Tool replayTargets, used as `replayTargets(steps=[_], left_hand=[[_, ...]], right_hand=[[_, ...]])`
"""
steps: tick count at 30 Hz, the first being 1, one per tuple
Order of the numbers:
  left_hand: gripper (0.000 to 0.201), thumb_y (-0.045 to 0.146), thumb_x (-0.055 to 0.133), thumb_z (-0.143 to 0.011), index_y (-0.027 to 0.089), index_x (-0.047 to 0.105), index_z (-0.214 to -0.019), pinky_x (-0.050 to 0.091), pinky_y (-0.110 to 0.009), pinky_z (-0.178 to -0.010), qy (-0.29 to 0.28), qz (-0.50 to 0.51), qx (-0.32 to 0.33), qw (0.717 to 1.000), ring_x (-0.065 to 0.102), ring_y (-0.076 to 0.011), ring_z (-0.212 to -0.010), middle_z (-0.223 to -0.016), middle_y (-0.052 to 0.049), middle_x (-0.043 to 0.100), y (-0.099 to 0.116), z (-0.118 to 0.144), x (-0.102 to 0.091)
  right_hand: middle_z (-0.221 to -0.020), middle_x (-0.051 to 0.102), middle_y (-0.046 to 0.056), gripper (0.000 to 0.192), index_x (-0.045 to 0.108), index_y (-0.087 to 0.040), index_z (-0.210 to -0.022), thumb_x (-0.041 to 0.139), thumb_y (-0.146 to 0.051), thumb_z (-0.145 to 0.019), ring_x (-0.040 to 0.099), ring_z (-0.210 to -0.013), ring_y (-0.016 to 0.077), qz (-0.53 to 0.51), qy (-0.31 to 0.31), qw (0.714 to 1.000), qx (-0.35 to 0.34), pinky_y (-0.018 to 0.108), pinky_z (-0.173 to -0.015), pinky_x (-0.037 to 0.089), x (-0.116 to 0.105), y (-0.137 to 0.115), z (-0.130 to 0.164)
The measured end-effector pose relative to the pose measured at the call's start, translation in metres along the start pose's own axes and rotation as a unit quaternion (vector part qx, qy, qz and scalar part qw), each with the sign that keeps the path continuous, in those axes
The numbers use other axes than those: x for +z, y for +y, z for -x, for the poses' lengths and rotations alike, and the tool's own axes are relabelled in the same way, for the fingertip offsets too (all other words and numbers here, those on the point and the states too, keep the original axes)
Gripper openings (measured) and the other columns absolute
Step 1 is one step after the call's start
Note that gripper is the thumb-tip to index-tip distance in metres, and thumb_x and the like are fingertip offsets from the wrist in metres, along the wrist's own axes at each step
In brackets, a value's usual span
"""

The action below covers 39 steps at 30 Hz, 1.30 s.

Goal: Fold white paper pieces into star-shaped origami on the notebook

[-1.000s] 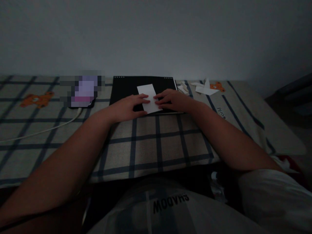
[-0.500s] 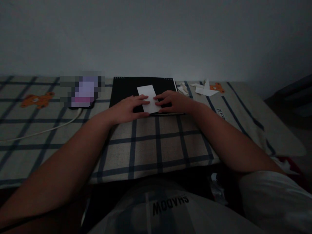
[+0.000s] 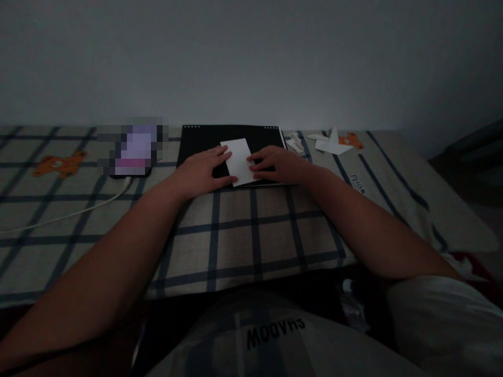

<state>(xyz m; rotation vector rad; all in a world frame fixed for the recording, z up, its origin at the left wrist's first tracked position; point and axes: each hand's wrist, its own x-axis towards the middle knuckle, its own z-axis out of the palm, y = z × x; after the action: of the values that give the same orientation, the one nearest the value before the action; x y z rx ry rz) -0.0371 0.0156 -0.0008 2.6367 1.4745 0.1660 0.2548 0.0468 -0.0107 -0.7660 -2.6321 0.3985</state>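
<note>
Hidden or unclear: the scene is dimly lit; an object at the far left of the black board is pixelated and cannot be identified (image 3: 133, 149). The near left corner of the white paper is covered by fingers, and details of the folded paper pieces (image 3: 330, 142) at the far right cannot be made out.
Left hand (image 3: 202, 170): laid flat, fingers loosely spread; the fingertips (image 3: 232, 180) are pressed on the left edge of the white paper.
Right hand (image 3: 277, 163): laid flat, fingers close together, tips resting on the paper's right edge; nothing is pinched.
White paper (image 3: 239, 161): lying flat on the black board (image 3: 196, 141), between the two hands and touched by both.
Surface: a checked cloth (image 3: 251, 230) is spread beneath the board; a white cable (image 3: 78, 209) is seen at the left.
</note>
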Motion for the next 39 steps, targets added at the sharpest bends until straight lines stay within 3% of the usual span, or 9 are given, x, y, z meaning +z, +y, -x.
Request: replayTargets(steps=[6,12,15,21,27,33,39], left_hand=[[0.094,0.072,0.062,-0.097,0.015,0.047,-0.169,0.03,-0.045,-0.135,-0.009,-0.033,-0.007,0.999,0.04,-0.0352,-0.164,-0.177,-0.014,0.042,0.002,-0.003,-0.007],[0.077,0.07,0.062,-0.098,0.024,0.06,-0.16,0.04,-0.05,-0.126,0.02,-0.022,-0.04,0.999,0.052,-0.037,-0.155,-0.17,-0.009,0.054,0.006,-0.006,-0.013],[0.075,0.069,0.056,-0.102,0.027,0.056,-0.164,0.04,-0.054,-0.124,0.013,-0.028,-0.06,0.998,0.049,-0.0395,-0.155,-0.174,-0.009,0.049,0.009,-0.006,-0.011],[0.09,0.074,0.048,-0.102,0.024,0.033,-0.176,0.026,-0.06,-0.131,-0.011,-0.035,-0.084,0.996,0.025,-0.0435,-0.168,-0.184,-0.01,0.027,0.005,-0.008,-0.002],[0.083,0.068,0.042,-0.108,0.021,0.036,-0.175,0.028,-0.058,-0.132,-0.002,-0.037,-0.085,0.996,0.025,-0.0379,-0.169,-0.184,-0.009,0.029,0.008,-0.005,-0.002],[0.067,0.053,0.043,-0.11,0.018,0.053,-0.166,0.034,-0.054,-0.131,0.056,-0.008,-0.048,0.997,0.038,-0.0345,-0.165,-0.176,-0.012,0.045,0.001,-0.004,0.005],[0.047,0.048,0.054,-0.104,0.021,0.081,-0.132,0.048,-0.055,-0.121,0.119,0.036,0.035,0.992,0.065,-0.0336,-0.139,-0.146,-0.012,0.075,-0.005,0.001,-0.002]], right_hand=[[-0.142,0.077,0.011,0.025,0.087,-0.025,-0.118,0.072,-0.036,-0.101,0.067,-0.133,0.0313,0.005,-0.004,1.0,0.003,0.054,-0.115,0.049,-0.001,-0.001,0.0],[-0.14,0.079,0.008,0.024,0.087,-0.027,-0.115,0.071,-0.038,-0.101,0.068,-0.131,0.0292,0.005,0.007,1.0,-0.002,0.054,-0.114,0.05,0.0,-0.001,0.0],[-0.138,0.079,0.009,0.025,0.088,-0.026,-0.114,0.071,-0.039,-0.101,0.069,-0.129,0.0296,0.001,0.01,1.0,-0.004,0.054,-0.113,0.051,0.001,-0.001,0.0],[-0.138,0.079,0.012,0.027,0.088,-0.023,-0.113,0.07,-0.038,-0.1,0.071,-0.127,0.032,0.004,0.018,1.0,-0.01,0.056,-0.112,0.051,0.002,-0.001,0.0],[-0.136,0.08,0.012,0.026,0.088,-0.024,-0.112,0.071,-0.039,-0.099,0.071,-0.124,0.0321,0.001,0.034,0.999,-0.008,0.055,-0.109,0.052,0.003,-0.004,0.001],[-0.139,0.079,0.013,0.036,0.084,-0.021,-0.123,0.068,-0.046,-0.102,0.071,-0.127,0.0312,0.031,0.032,0.999,-0.019,0.052,-0.111,0.052,0.002,-0.008,0.004],[-0.144,0.075,0.018,0.048,0.076,-0.017,-0.141,0.066,-0.044,-0.103,0.068,-0.132,0.0349,0.084,0.016,0.996,-0.035,0.054,-0.111,0.051,0.002,-0.014,0.006]])
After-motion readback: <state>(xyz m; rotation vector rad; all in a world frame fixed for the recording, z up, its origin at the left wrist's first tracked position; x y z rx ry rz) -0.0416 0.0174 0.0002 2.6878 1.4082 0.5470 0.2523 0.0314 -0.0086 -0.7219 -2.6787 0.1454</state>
